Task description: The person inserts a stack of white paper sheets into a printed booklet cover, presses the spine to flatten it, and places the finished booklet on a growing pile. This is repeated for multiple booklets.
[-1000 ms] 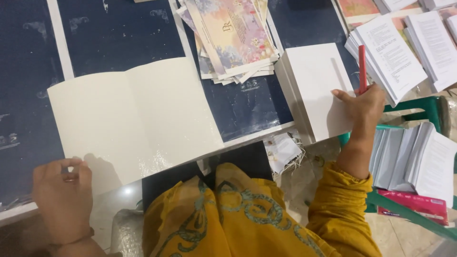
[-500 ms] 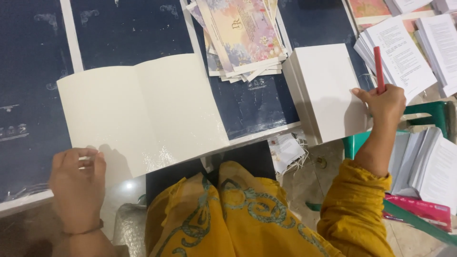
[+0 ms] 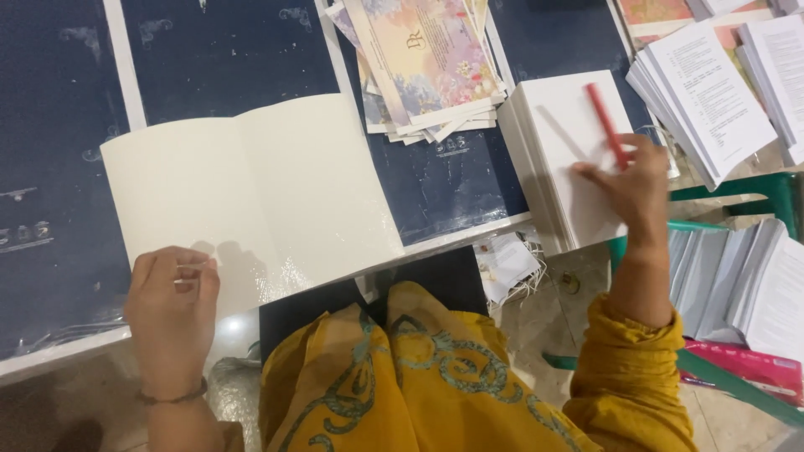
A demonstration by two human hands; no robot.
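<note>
Now the right hand [image 3: 632, 180] grips a red pen [image 3: 607, 125] over the white stack [image 3: 569, 167] at two o'clock; the left hand [image 3: 172, 297], fingers curled and empty, presses the open cream sheet [image 3: 251, 192] at nine o'clock, its long axis left-right on the surface [image 3: 226, 50].

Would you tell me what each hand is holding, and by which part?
The right hand grips a red stick by its lower end; the left hand holds nothing, resting on the open cream sheet.

- A red pen [image 3: 606, 125] is held slanted, its upper end lying over the white stack.
- A stack of blank white sheets [image 3: 563, 167] is set squarely at the table's near edge.
- A cream folded sheet [image 3: 251, 192] is spread open and flat, left of the stack, its near corner pressed down.
</note>
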